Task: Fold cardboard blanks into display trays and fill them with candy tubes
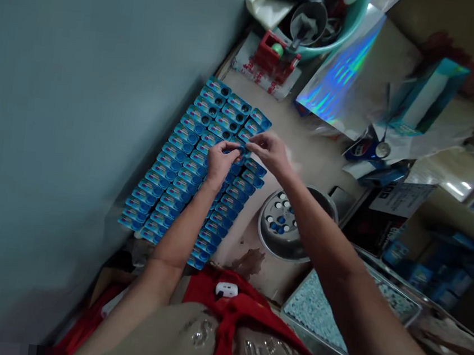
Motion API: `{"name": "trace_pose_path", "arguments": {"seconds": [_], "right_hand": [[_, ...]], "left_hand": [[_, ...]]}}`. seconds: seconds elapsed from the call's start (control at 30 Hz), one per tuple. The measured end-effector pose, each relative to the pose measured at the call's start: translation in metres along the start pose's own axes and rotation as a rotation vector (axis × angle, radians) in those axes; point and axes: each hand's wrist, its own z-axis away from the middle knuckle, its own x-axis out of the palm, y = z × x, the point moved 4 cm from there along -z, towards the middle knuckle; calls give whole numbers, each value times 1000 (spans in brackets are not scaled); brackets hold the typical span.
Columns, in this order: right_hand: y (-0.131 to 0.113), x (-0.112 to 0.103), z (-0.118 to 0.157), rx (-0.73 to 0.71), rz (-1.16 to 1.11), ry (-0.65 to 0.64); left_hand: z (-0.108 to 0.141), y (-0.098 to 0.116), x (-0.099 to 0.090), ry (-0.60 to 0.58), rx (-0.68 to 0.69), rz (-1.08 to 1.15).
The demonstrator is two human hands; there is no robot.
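Note:
Rows of small blue printed packs [170, 165] lie in three columns on the table beside the wall. Some packs toward the far end show a dark round spot. My left hand [220, 161] is over the middle column, thumb and fingers pinched at a small blue piece. Just right of it, my right hand [267, 149] is held with bent fingers close together near the same piece; it is blurred, and what its fingertips hold is too small to tell. A round metal bowl [287, 245] with white and blue round pieces stands beneath my right forearm.
A teal basin [339, 47] with a metal cup and a red tape dispenser [268, 56] are at the far end. Shiny holographic sheet [341, 70], an open teal box [434, 96] and a carton [448, 222] lie right. A tray of pale blue granules [320, 308] is at the lower right.

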Motion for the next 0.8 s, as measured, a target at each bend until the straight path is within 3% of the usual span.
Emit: {"name": "trace_pose_path", "arguments": {"seconds": [0.1, 0.17, 0.23, 0.33, 0.43, 0.57, 0.67, 0.8], "right_hand": [[12, 18, 30, 58, -356, -55], [18, 20, 33, 123, -428, -17], [18, 14, 26, 120, -305, 45], [7, 3, 6, 45, 75, 89], [1, 3, -15, 45, 346, 35], [1, 9, -45, 82, 488, -47], [0, 11, -67, 103, 510, -101], [-13, 10, -77, 70, 598, -143]], "left_hand": [[7, -8, 2, -49, -127, 88], [12, -13, 3, -136, -230, 140], [15, -14, 0, -204, -284, 139], [11, -13, -16, -179, -217, 102], [3, -16, -33, -196, -126, 80], [5, -19, -45, -307, -94, 35], [20, -15, -39, -406, -137, 51], [48, -10, -16, -471, -102, 37]]}}
